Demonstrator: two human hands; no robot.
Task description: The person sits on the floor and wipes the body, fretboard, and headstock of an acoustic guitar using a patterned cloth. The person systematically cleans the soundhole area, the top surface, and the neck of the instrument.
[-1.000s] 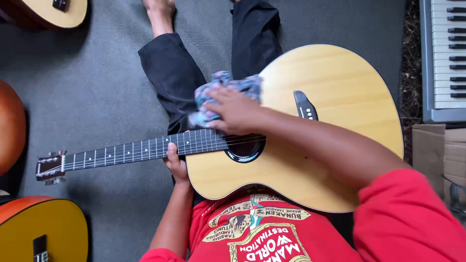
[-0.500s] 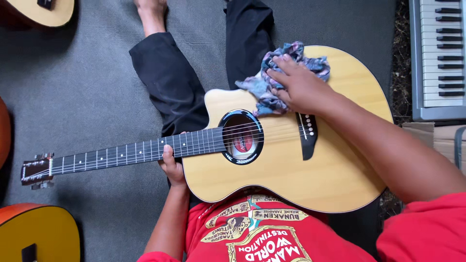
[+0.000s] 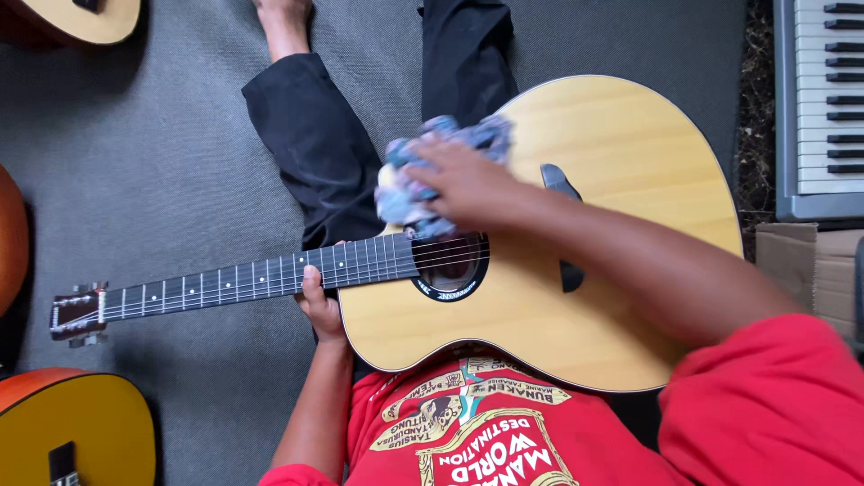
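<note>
Cloth (image 3: 432, 171) on guitar (image 3: 621, 270) (across lap); keyboard (image 3: 823, 99) apparently right.

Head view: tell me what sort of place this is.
Probably a music room or instrument workshop: other guitars lie on the grey floor mat, and a keyboard sits beside a cardboard box.

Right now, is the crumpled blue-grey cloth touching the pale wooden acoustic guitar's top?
Touching: the head view shows the right hand pressing the cloth against the guitar above its soundhole.

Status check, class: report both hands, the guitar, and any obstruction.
Right hand presses cloth on guitar. Left hand grips neck. Nothing blocking.
</note>
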